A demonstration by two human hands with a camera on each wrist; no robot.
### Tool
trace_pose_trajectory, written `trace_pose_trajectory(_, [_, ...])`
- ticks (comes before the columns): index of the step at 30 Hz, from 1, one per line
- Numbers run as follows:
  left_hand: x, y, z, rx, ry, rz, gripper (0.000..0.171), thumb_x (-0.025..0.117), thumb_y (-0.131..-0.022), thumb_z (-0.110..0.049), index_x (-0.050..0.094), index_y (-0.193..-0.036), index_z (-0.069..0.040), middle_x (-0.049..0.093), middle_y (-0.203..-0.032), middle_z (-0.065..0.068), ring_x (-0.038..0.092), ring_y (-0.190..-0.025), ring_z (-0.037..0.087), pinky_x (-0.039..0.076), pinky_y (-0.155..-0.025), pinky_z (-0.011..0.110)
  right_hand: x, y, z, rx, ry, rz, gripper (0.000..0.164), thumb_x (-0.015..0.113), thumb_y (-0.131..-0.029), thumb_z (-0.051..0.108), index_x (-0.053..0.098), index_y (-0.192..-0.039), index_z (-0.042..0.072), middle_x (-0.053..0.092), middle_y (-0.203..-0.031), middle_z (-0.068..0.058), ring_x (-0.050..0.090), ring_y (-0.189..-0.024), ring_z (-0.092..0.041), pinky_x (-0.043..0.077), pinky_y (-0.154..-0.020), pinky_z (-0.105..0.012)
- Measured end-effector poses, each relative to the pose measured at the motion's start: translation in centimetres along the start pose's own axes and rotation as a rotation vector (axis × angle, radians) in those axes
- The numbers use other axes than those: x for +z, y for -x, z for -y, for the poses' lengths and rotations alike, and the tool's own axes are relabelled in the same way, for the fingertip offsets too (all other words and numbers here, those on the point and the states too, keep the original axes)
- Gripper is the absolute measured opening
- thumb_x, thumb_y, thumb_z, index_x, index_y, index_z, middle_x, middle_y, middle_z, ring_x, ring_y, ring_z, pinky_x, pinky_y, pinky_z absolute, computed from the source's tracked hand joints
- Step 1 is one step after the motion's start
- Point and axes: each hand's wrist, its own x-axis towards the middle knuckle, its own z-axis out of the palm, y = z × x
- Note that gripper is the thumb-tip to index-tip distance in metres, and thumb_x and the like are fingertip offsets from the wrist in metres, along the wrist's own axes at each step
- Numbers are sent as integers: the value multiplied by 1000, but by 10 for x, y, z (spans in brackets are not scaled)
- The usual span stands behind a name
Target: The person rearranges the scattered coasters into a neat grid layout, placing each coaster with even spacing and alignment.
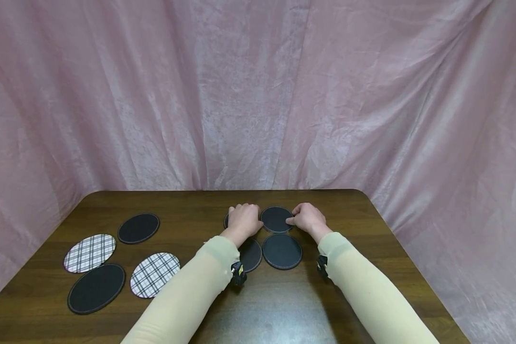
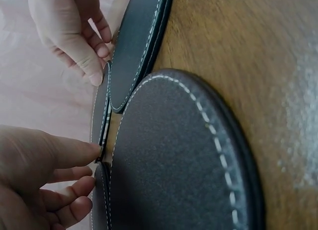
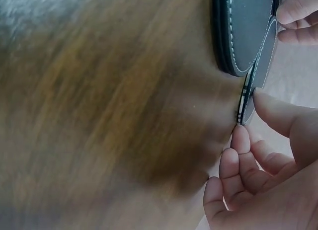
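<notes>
High, downward head view; close wrist views, shared disc (image 1: 276,220)

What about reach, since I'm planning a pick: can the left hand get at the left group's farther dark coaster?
Probably yes: nothing covers the farther dark coaster, and the tabletop between looks open, though the left hand is at another coaster.

Dark stitched discs (image 2: 179,153) on wood (image 2: 238,41)

Six dark round mats (image 1: 282,252) show from above: two toward the left edge of the table (image 1: 357,224), four by the middle of its far edge, one partly hidden. Two plaid round mats (image 1: 89,253) lie toward the left edge; one left hand (image 1: 244,220) and one right hand (image 1: 309,220) show.
</notes>
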Motion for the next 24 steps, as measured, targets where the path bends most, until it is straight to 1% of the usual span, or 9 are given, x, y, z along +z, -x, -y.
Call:
trace_pose_trajectory(1, [1, -1, 0, -2, 0, 4, 18, 83, -101, -31, 81, -109, -15, 77, -115, 10, 68, -112, 38, 45, -97, 54, 2, -4, -4, -5, -10, 13, 50, 95, -85, 51, 81, -118, 16, 76, -119, -3, 68, -112, -32, 49, -99, -61])
trace_pose_trajectory(4, [4, -6, 2, -12, 9, 13, 16, 83, -100, -30, 80, -101, -15, 77, -112, 10, 68, -110, 38, 44, -97, 54, 9, -11, -10, -23, -14, -8, 47, 95, -83, 55, 81, -113, 20, 76, -114, 1, 67, -110, -31, 48, -99, -62])
trace_pose_trajectory(7, [6, -11, 5, -20, 19, 15, 15, 84, -99, -28, 79, -97, -15, 78, -110, 9, 68, -109, 38, 44, -97, 54, -10, 21, 17, -30, -25, 1, 46, 92, -89, 48, 81, -119, 14, 77, -119, -5, 67, -115, -36, 45, -103, -65])
trace_pose_trajectory(11, [7, -12, 7, -21, 21, 8, 14, 86, -98, -27, 81, -103, -15, 78, -111, 8, 69, -109, 37, 45, -96, 54, -23, 44, 36, -19, -42, 16, 43, 90, -93, 37, 79, -125, 10, 76, -124, -8, 65, -120, -37, 42, -110, -63])
trace_pose_trajectory(14, [6, -10, 7, -18, 22, 3, 16, 85, -98, -28, 81, -107, -15, 79, -113, 7, 69, -110, 37, 45, -97, 53, -2, 11, 11, -29, -39, 2, 43, 92, -89, 45, 81, -119, 16, 76, -118, -3, 66, -115, -32, 44, -105, -62])
trace_pose_trajectory(16, [4, -8, 7, -12, 23, 2, 17, 85, -98, -28, 81, -108, -15, 79, -113, 6, 69, -111, 37, 45, -96, 53, 3, 0, 1, -45, -39, 11, 49, 93, -86, 53, 81, -119, 18, 76, -119, -2, 67, -114, -31, 45, -104, -63])
trace_pose_trajectory(17, [3, -7, 7, -7, 24, 0, 17, 86, -98, -28, 81, -108, -15, 79, -112, 6, 70, -111, 37, 45, -96, 53, 9, -13, -7, -42, -47, 17, 52, 94, -83, 57, 81, -117, 19, 76, -117, -1, 68, -111, -31, 46, -101, -65])
trace_pose_trajectory(20, [0, -5, 6, 11, 32, 1, 19, 85, -98, -28, 81, -111, -15, 79, -110, 5, 71, -109, 36, 45, -95, 52, 11, -17, -10, -53, -39, 11, 54, 92, -85, 59, 81, -119, 19, 77, -117, -1, 69, -112, -33, 47, -101, -65])
trace_pose_trajectory(24, [-5, -1, 9, 34, 43, 2, 25, 85, -99, -28, 80, -118, -13, 78, -108, 4, 71, -108, 36, 45, -93, 51, -13, 30, 29, -50, 3, -14, 47, 86, -97, 45, 78, -129, 11, 78, -122, -8, 66, -122, -40, 45, -105, -65])
